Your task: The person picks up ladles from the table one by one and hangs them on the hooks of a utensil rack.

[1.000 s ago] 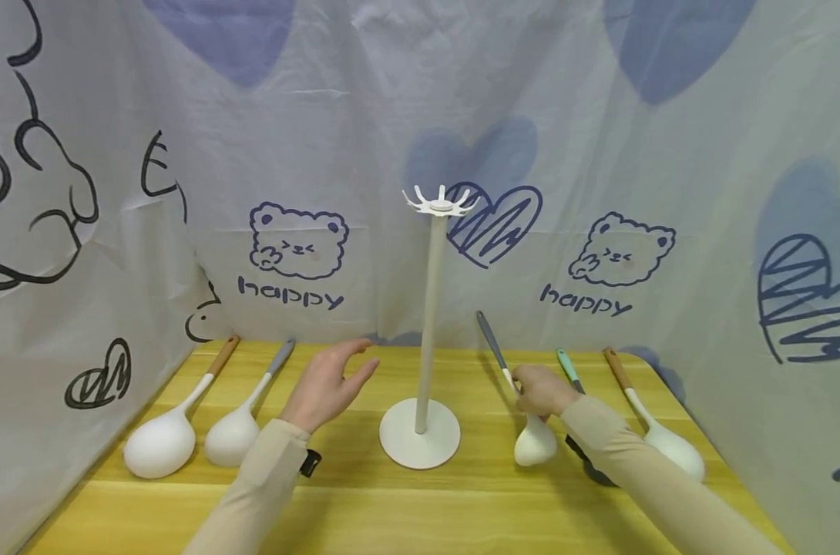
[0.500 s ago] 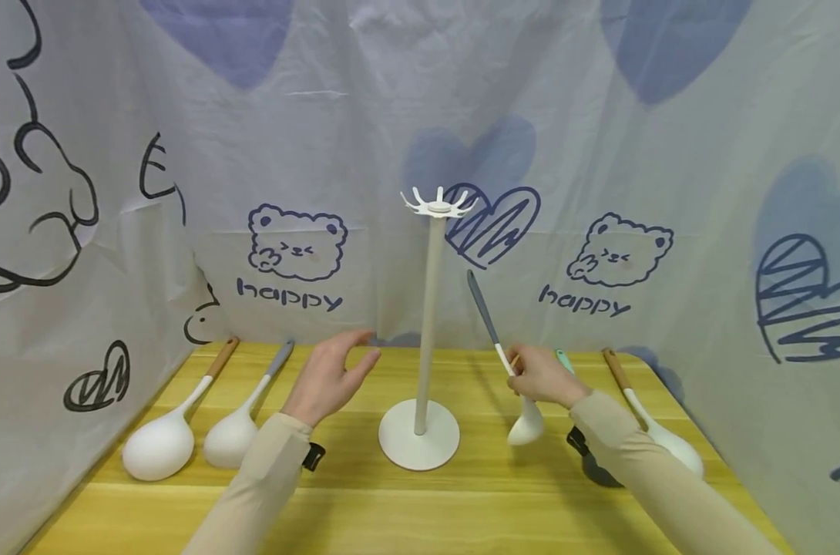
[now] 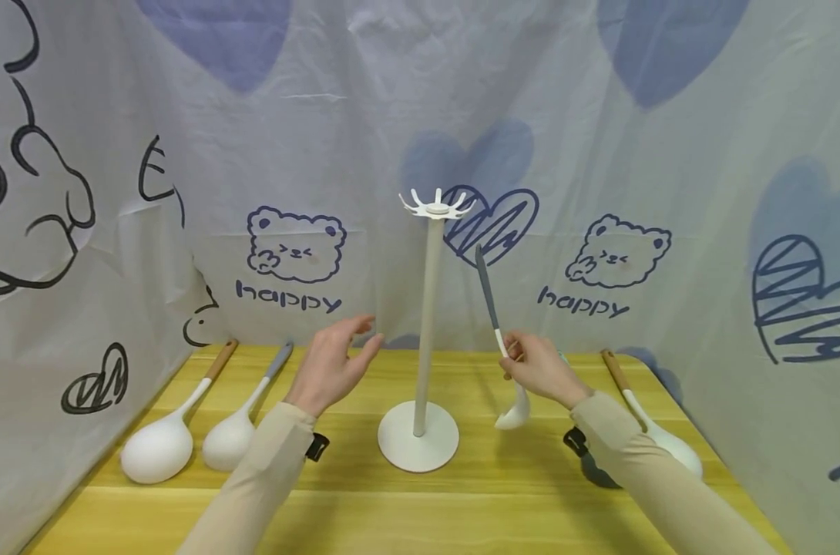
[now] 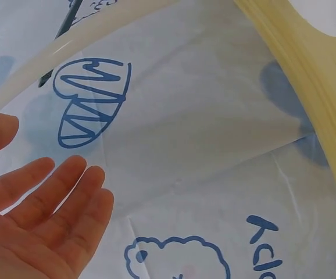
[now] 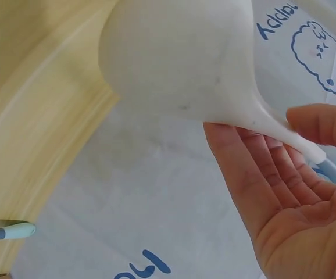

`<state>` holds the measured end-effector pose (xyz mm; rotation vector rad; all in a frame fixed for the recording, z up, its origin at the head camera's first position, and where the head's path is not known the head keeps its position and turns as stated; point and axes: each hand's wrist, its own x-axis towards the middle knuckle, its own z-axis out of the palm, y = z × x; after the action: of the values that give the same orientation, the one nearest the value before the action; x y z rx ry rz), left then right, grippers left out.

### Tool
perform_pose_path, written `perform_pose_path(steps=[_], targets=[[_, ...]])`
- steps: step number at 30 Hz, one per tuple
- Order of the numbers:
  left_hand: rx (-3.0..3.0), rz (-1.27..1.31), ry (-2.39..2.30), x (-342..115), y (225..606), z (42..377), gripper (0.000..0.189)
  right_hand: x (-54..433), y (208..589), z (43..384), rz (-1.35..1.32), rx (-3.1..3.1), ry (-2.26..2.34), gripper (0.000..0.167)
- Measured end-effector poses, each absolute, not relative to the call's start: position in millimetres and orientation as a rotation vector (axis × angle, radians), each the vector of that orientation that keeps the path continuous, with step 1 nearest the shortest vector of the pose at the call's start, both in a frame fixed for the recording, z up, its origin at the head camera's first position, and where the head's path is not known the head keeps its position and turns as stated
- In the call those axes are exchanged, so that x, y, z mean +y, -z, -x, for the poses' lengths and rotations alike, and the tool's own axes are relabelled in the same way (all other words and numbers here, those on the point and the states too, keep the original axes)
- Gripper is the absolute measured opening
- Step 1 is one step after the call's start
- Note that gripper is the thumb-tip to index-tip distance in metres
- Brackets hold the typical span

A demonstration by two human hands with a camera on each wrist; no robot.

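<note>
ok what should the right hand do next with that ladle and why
Probably raise the ladle a little and ease it left toward the stand: the right hand holds it by its white neck with the grey handle up, but the handle's tip appears lower than the stand's bare hooks in the head view.

Backdrop cloth, pale and creased, hung behind the table and seen along both sides. Two bear faces are outlined in dark blue, each captioned "happy". Between them, a scribble-filled heart is drawn, with a pale blue heart printed just above. Two large violet-blue hearts are cropped at the top. Tabletop — yellow, wood-grained — is backed by the cloth.
</note>
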<state>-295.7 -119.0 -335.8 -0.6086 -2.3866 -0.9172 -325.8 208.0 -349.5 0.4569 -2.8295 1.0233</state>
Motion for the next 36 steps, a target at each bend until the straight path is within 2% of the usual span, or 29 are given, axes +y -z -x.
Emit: perform_pose_path(steps=[23, 36], targets=[[-2.187, 0.641, 0.964, -97, 285, 300, 0.046, 193, 333, 315, -0.499, -2.619, -1.106, 0.016], [-2.151, 0.627, 1.022, -92, 247, 302, 0.062, 184, 320, 311, -0.487, -2.572, -1.137, 0.017]])
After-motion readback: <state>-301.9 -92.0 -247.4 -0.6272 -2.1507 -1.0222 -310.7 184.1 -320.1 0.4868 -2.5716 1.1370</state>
